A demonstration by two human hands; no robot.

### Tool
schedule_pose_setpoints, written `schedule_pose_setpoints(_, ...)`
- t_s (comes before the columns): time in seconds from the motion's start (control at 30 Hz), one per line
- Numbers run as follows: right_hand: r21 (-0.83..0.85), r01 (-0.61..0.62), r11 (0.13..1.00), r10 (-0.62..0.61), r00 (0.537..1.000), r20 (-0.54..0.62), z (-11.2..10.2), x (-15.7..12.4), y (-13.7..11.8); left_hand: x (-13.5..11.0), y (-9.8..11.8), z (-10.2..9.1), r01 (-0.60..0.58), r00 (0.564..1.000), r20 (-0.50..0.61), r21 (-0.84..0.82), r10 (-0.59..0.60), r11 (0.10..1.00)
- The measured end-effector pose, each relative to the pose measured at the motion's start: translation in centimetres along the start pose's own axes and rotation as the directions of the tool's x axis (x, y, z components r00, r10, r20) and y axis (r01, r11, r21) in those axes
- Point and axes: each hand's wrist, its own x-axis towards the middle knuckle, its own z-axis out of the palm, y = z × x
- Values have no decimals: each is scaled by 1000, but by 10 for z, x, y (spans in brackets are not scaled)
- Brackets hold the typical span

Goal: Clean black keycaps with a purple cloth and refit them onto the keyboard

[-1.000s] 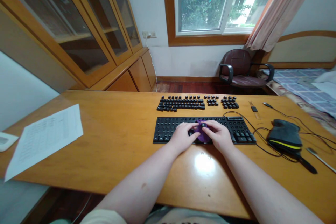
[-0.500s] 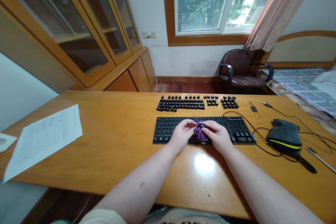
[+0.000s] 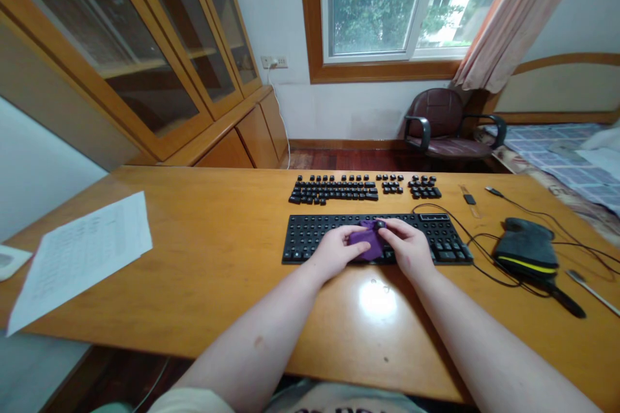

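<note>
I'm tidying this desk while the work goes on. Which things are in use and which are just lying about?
In use: purple cloth, held by left hand and right hand; stripped keyboard; removed keycaps.

Lying about: paper sheet, black pouch, cables, chair.

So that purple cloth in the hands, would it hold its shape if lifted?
Probably not: the small purple cloth lies bunched between the left hand and right hand, so it looks soft and floppy. It seems light, and unlikely to roll or slide on the black keyless keyboard base.
</note>
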Motion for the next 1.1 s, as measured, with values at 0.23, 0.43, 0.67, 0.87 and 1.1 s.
schedule_pose_setpoints(0.23, -43, 71, 997, -68, 996, 62, 2, -2, 0, 5, -8, 1, -63, 961, -276, -109, 31, 992)
schedule_pose_setpoints(0.43, -52, 65, 997, -60, 995, 84, 3, -3, 4, 0, -6, 3, -78, 991, -126, -224, 50, 972)
schedule_pose_setpoints(0.67, 28, 21, 999, -22, 999, 49, 6, -4, 6, -1, -2, 9, -101, 990, -110, -113, 88, 988)
schedule_pose_setpoints(0.87, 77, -17, 997, 16, 1000, 15, 10, -6, 3, -2, -5, 6, -212, 957, -170, 148, 236, 966)
schedule_pose_setpoints(1.1, 118, -67, 991, 69, 998, -9, 13, -6, 1, 1, -8, 11, -129, 963, -244, -40, 116, 991)
